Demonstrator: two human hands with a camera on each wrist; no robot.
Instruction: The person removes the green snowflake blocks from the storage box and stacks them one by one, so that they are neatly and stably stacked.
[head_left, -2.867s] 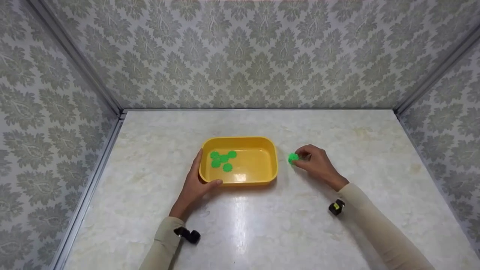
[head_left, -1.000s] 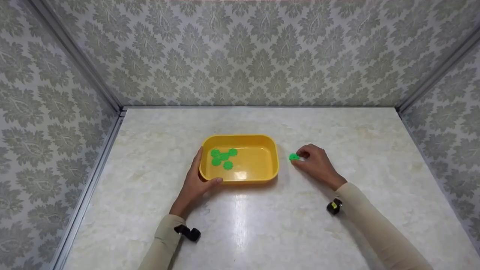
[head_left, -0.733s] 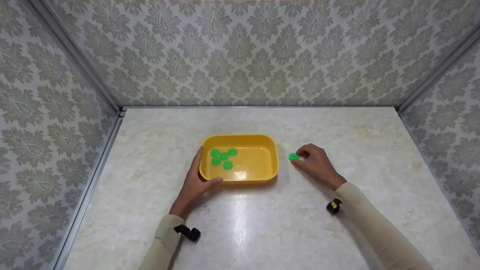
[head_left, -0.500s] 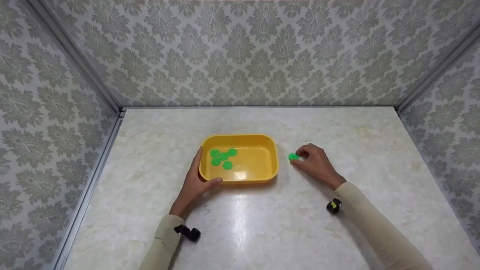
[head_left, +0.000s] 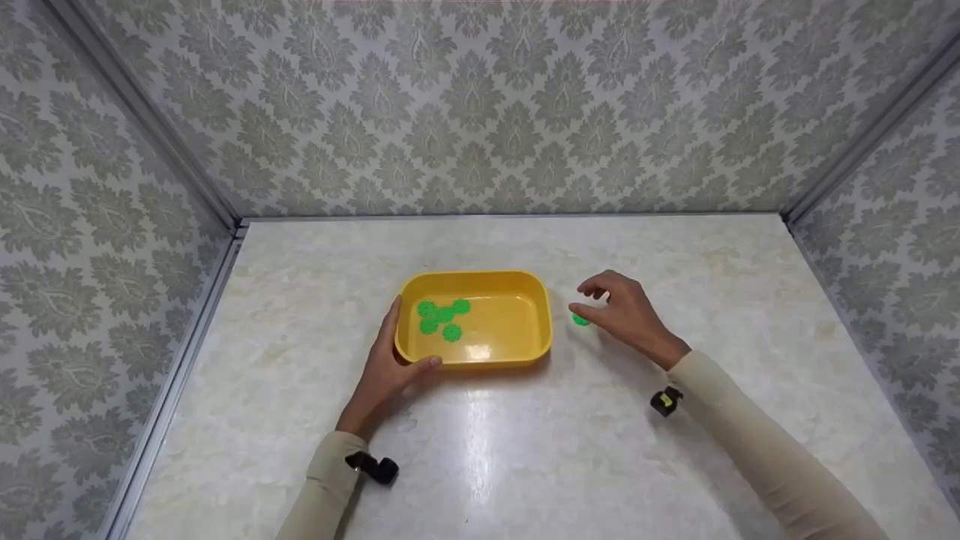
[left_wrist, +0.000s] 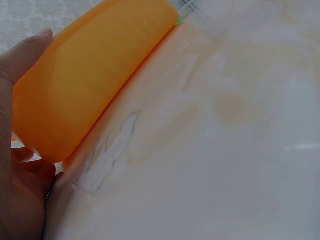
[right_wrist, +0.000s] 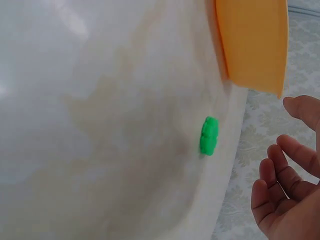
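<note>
My left hand [head_left: 386, 376] holds the left end of a yellow plastic tub [head_left: 514, 326], thumb over the near rim and fingers along its side; in the left wrist view its thumb [left_wrist: 30, 52] lies against the wall. Inside the tub, toward the left, lie several green scalloped discs [head_left: 451, 332], some overlapping. A single green scalloped disc [right_wrist: 210, 136] rests on the table right of the tub. Above it is my right hand [head_left: 628, 315], thumb and fingers spread apart and holding nothing. In the head view the thumb partly hides that disc.
The pale marbled table [head_left: 480, 442] runs back to a patterned wall [head_left: 480, 112], with similar walls at left and right. A black camera [head_left: 373, 468] is strapped to the left wrist, another black camera [head_left: 665, 401] to the right.
My right hand has let go of the green disc it was pinching; its fingers have opened and lifted a little away. The left hand and tub keep their place; the head view has shifted slightly.
</note>
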